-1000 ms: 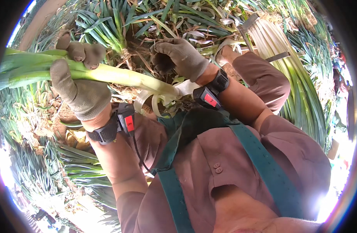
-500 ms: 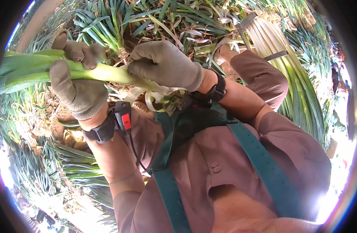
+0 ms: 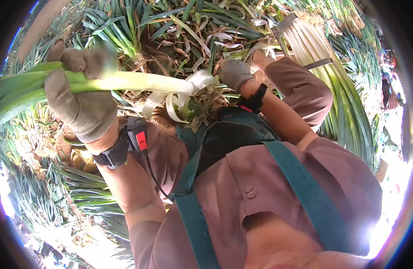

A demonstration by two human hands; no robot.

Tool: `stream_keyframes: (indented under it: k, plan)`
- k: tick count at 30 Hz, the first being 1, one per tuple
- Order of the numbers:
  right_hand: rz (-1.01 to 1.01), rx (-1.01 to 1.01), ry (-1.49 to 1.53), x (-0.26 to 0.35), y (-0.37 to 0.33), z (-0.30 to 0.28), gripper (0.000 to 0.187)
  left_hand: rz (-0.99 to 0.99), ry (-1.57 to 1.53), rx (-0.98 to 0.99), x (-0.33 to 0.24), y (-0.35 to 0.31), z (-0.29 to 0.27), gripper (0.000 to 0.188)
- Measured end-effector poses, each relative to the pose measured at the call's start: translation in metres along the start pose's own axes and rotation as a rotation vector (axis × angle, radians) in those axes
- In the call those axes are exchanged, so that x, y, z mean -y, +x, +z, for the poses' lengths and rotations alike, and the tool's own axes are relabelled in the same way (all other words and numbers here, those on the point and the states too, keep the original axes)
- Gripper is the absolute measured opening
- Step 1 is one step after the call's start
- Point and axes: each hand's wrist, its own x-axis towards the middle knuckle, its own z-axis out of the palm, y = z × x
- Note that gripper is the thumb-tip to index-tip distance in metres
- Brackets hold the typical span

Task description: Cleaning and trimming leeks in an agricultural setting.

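A thick leek lies across the view, its green leaves to the left and its white shank pointing right. My left hand, in a grey knit glove, is wrapped round the leek where green turns pale. At the leek's root end, pale peeled layers are bunched up, and loose strips hang below. My right hand, gloved too, is closed just beyond that end, gripping the peeled outer layer; its fingertips are mostly hidden behind the back of the hand.
At the right, a bundle of leeks rests in a metal holder beside my bent knee. Leaf scraps litter the ground ahead. More leeks lie at the far left, and others beside my left arm.
My right hand has pulled away to the right along the shank, drawing the outer layer to the root end and baring white stem. My left hand moved slightly left with the leek.
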Motion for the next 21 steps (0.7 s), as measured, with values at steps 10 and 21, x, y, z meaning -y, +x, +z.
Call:
stream_keyframes:
  k: [10,21]
  plan:
    - [-0.281,-0.083,0.326,0.084,0.034,-0.006,0.033,0.118,0.319,-0.324,0.010,0.012,0.016,0.053]
    - [-0.230,-0.233,0.376,0.080,0.026,-0.035,0.031,-0.274,0.004,0.105,0.033,0.010,0.001,0.063]
